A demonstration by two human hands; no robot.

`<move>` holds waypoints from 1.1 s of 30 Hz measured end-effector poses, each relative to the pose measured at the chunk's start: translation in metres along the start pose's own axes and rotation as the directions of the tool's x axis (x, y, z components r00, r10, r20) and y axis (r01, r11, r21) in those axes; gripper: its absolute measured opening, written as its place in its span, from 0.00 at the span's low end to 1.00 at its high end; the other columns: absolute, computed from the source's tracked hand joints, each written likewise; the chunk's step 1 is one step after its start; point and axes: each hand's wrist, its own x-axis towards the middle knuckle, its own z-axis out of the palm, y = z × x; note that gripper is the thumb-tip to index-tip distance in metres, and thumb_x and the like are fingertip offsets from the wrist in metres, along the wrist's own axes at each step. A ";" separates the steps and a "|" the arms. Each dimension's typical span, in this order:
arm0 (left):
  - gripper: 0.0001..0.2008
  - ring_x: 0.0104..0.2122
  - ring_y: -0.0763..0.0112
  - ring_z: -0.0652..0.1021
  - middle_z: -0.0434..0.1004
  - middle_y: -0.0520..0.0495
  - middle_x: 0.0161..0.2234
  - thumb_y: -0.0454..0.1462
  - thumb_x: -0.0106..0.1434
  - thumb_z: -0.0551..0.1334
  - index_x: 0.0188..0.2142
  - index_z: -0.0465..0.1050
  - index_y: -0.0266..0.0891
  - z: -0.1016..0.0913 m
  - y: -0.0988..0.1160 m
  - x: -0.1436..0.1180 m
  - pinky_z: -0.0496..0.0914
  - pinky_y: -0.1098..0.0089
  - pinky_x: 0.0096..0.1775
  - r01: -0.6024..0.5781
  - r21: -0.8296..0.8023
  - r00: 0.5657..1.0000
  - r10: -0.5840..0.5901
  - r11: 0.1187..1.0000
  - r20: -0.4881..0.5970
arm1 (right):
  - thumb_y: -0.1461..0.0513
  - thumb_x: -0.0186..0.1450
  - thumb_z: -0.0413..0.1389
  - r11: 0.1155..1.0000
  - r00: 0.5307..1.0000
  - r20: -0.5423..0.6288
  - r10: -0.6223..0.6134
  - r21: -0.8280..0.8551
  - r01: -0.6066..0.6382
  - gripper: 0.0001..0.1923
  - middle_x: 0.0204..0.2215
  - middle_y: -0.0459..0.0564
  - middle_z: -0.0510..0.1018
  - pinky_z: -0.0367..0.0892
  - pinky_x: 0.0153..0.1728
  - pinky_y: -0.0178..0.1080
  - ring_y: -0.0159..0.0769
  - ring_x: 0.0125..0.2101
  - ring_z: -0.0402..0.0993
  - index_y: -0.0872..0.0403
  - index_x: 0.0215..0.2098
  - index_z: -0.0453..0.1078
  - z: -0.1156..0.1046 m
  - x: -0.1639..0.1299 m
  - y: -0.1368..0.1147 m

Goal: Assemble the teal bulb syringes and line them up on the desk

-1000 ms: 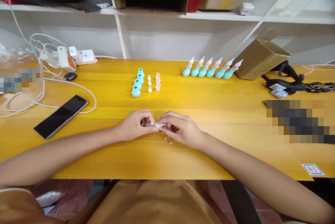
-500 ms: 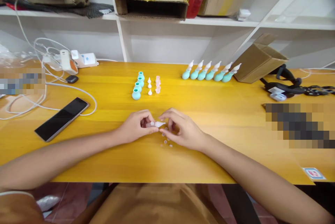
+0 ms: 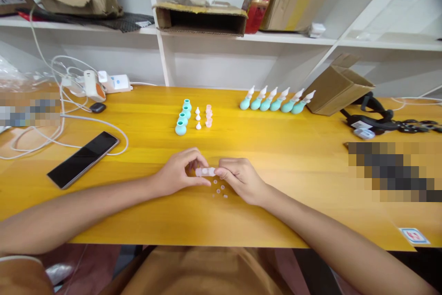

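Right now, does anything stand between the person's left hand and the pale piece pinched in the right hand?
Nothing visible does: the pale piece reaches from the right hand into the open curve of the left hand. The small rings lie on the table, off to one side.

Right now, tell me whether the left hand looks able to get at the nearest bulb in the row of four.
Probably yes: the nearest bulb stands just beyond the left hand, with nothing visible in between. That hand looks open, while the right hand grips the pale piece.
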 end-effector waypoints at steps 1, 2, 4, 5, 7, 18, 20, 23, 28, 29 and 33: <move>0.21 0.35 0.69 0.75 0.77 0.50 0.39 0.51 0.62 0.78 0.44 0.77 0.42 -0.003 -0.001 0.000 0.70 0.67 0.39 -0.027 0.000 0.999 0.027 1.000 -0.027 | 0.45 0.82 0.49 1.000 1.000 -0.029 0.008 0.015 -0.007 0.32 0.22 0.42 0.63 0.55 0.28 0.37 0.29 0.22 0.59 0.52 0.24 0.60 -0.002 0.000 0.000; 0.20 0.36 0.68 0.75 0.76 0.49 0.41 0.50 0.65 0.76 0.46 0.76 0.42 -0.008 -0.002 0.001 0.71 0.66 0.40 -0.061 0.010 0.995 0.061 0.998 -0.081 | 0.44 0.82 0.49 0.999 0.998 -0.058 0.018 0.027 -0.017 0.33 0.21 0.42 0.62 0.54 0.27 0.37 0.29 0.22 0.57 0.52 0.23 0.58 -0.005 -0.001 0.001; 0.11 0.38 0.68 0.75 0.74 0.48 0.41 0.45 0.73 0.67 0.48 0.74 0.43 -0.020 -0.008 0.006 0.71 0.65 0.43 -0.118 0.077 0.959 0.133 0.990 -0.250 | 0.42 0.81 0.49 0.997 0.992 -0.116 0.056 0.059 -0.050 0.33 0.21 0.42 0.58 0.52 0.27 0.37 0.30 0.22 0.54 0.51 0.23 0.55 -0.011 -0.002 0.004; 0.06 0.40 0.67 0.75 0.73 0.48 0.42 0.41 0.76 0.62 0.47 0.73 0.43 -0.027 -0.012 0.010 0.71 0.64 0.45 -0.113 0.124 0.920 0.151 0.986 -0.363 | 0.41 0.80 0.50 0.994 0.986 -0.143 0.085 0.084 -0.073 0.34 0.21 0.42 0.57 0.51 0.26 0.38 0.29 0.22 0.53 0.51 0.23 0.54 -0.014 -0.002 0.006; 0.06 0.39 0.68 0.74 0.71 0.48 0.43 0.38 0.72 0.63 0.47 0.71 0.42 -0.043 -0.024 0.018 0.71 0.64 0.45 -0.052 0.231 0.834 0.169 0.972 -0.525 | 0.39 0.79 0.51 0.979 0.970 -0.187 0.156 0.156 -0.128 0.35 0.21 0.41 0.54 0.49 0.25 0.38 0.29 0.22 0.49 0.51 0.23 0.52 -0.016 -0.003 0.011; 0.19 0.40 0.63 0.73 0.76 0.48 0.40 0.49 0.61 0.74 0.41 0.73 0.41 -0.070 -0.071 0.040 0.70 0.62 0.47 0.324 0.324 0.883 -0.161 0.889 -0.442 | 0.32 0.73 0.54 0.909 0.931 -0.186 0.314 0.340 -0.239 0.38 0.19 0.39 0.51 0.44 0.22 0.37 0.27 0.21 0.44 0.50 0.21 0.52 -0.011 0.000 0.020; 0.16 0.40 0.63 0.74 0.76 0.49 0.38 0.48 0.62 0.73 0.39 0.73 0.42 -0.071 -0.069 0.040 0.70 0.62 0.46 0.316 0.328 0.886 -0.153 0.890 -0.438 | 0.33 0.73 0.54 0.904 0.930 -0.177 0.322 0.348 -0.247 0.38 0.19 0.39 0.50 0.44 0.22 0.37 0.27 0.21 0.44 0.50 0.21 0.52 -0.010 0.000 0.022; 0.14 0.38 0.65 0.74 0.76 0.49 0.39 0.46 0.62 0.71 0.39 0.71 0.42 -0.071 -0.067 0.040 0.70 0.64 0.43 0.326 0.316 0.877 -0.159 0.891 -0.454 | 0.33 0.73 0.54 0.895 0.929 -0.168 0.330 0.369 -0.251 0.38 0.19 0.39 0.51 0.43 0.22 0.37 0.27 0.21 0.44 0.50 0.21 0.53 -0.009 0.000 0.025; 0.14 0.36 0.66 0.73 0.74 0.51 0.37 0.44 0.61 0.69 0.39 0.67 0.43 -0.065 -0.058 0.034 0.70 0.64 0.43 0.289 0.322 0.871 -0.108 0.901 -0.479 | 0.33 0.73 0.54 0.887 0.925 -0.176 0.338 0.390 -0.249 0.38 0.19 0.39 0.50 0.44 0.22 0.37 0.28 0.21 0.43 0.49 0.21 0.51 -0.009 0.000 0.028; 0.13 0.37 0.66 0.74 0.73 0.51 0.38 0.43 0.61 0.69 0.39 0.67 0.44 -0.063 -0.054 0.032 0.71 0.63 0.44 0.254 0.330 0.883 -0.079 0.909 -0.463 | 0.33 0.73 0.54 0.886 0.924 -0.178 0.338 0.392 -0.249 0.38 0.19 0.39 0.50 0.44 0.22 0.37 0.28 0.21 0.43 0.49 0.21 0.51 -0.009 0.000 0.029; 0.11 0.40 0.65 0.75 0.73 0.50 0.41 0.37 0.61 0.65 0.42 0.66 0.44 -0.049 -0.029 0.020 0.72 0.64 0.45 0.052 0.297 0.972 0.021 0.954 -0.235 | 0.33 0.73 0.54 0.894 0.926 -0.176 0.333 0.373 -0.250 0.38 0.19 0.39 0.50 0.44 0.22 0.37 0.28 0.21 0.43 0.49 0.21 0.51 -0.011 0.000 0.027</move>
